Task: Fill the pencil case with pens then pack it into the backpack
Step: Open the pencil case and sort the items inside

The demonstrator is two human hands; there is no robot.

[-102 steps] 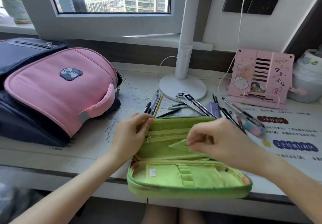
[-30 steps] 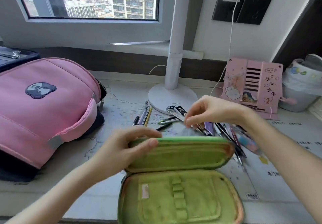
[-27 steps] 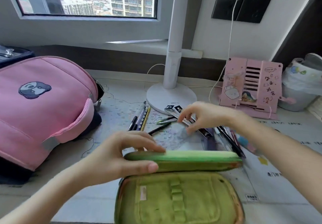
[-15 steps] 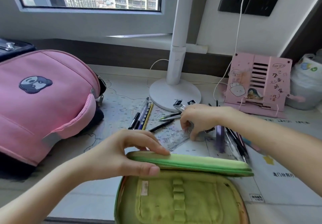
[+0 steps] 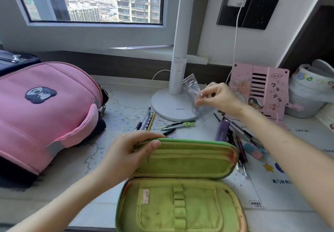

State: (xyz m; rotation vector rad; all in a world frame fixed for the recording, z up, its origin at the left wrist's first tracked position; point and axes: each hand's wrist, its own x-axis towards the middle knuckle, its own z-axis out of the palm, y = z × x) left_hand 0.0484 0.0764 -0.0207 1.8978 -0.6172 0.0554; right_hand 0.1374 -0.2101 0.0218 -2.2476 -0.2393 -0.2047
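While the green pencil case [image 5: 180,206] lies open at the near edge of the desk, its flap [image 5: 189,161] is gripped and held up by the left hand [image 5: 130,152].
A clear plastic piece [image 5: 194,94] (can't tell what exactly) is pinched in the right hand [image 5: 221,99] up over the lamp base [image 5: 168,107], well apart from the case. Pens [image 5: 179,124] are scattered just beyond the case, and the pink backpack [image 5: 47,116] is parked on the left.

Pink stand [image 5: 276,94]: handwritten "作业"; other print illegible.

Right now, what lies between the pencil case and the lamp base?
Head view: a few loose pens lie on the mat between the pencil case and the lamp base.
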